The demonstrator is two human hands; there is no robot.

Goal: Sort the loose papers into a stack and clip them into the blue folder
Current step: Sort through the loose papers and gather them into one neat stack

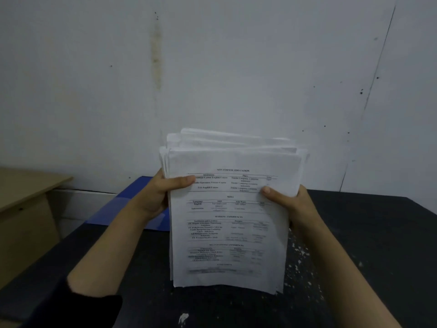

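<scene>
Bench (369,245): dark, matte top, flecked with pale chips or paint near the front edge. All positions below taken from the paper stack.

Paper stack (230,218): held upright above the bench, bottom edge apparently just clear of or lightly on the top; contact could not be confirmed. White printed sheets, thin and limp; front page carried tables of text. Top edges were uneven and fanned, several rear sheets riding higher and skewed.

Left hand (163,192): gripped the stack's left edge, thumb across the front page, fingers hidden behind. Right hand (287,202): gripped the right edge likewise, thumb in front.

Risk, judged: the sheets were not squared, so clipping now would likely catch only some pages. Tapping with too loose a grip could let the rear sheets slide out; too tight would buckle the limp paper.

Blue folder (125,204): behind and left of the stack, flat on the bench, glossy smooth plastic, partly hidden by the left forearm; clip not visible.

Further left, a tan wooden desk (26,197). Behind everything, a pale wall (212,67), stained and speckled.
</scene>
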